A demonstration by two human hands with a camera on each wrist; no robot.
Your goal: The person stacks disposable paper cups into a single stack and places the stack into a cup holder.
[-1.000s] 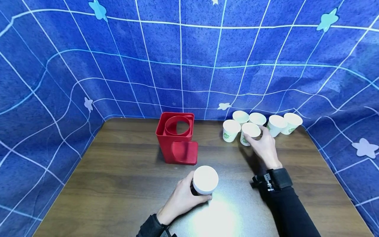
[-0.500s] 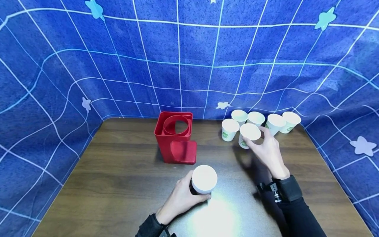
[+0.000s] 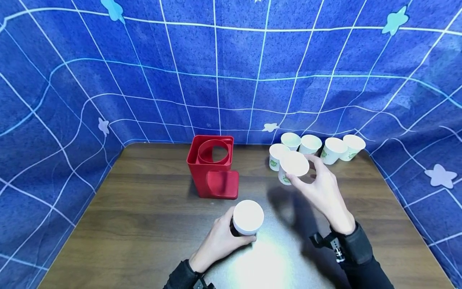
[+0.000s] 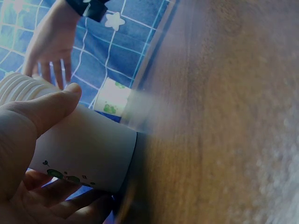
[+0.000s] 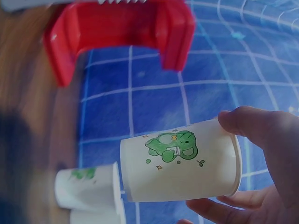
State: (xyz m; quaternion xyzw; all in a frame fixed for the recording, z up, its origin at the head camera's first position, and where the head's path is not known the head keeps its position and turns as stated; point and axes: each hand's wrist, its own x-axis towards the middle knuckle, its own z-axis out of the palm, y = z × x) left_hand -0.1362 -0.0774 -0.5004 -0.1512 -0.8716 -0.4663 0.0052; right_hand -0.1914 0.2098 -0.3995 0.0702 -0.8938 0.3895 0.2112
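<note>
In the head view my left hand (image 3: 221, 241) grips a stack of nested white paper cups (image 3: 248, 218) near the front middle of the table. Several rims of that stack show in the left wrist view, with the thumb (image 4: 53, 109) across its side. Farther right, my right hand (image 3: 326, 192) holds a single paper cup (image 3: 294, 163) by its rim, between thumb and fingers. A green bear print faces the right wrist camera on this cup (image 5: 180, 158). Its base looks raised off the wood. Several other paper cups (image 3: 333, 150) stand behind it.
A red square container (image 3: 202, 178) with a round ring inside and a front ledge (image 3: 223, 184) stands left of the cups. Blue patterned cloth (image 3: 231, 92) rises behind and beside the brown wooden table (image 3: 144, 224).
My right hand has lifted one paper cup out of the group and brought it forward and left. The left hand and its stack stay nearly still.
</note>
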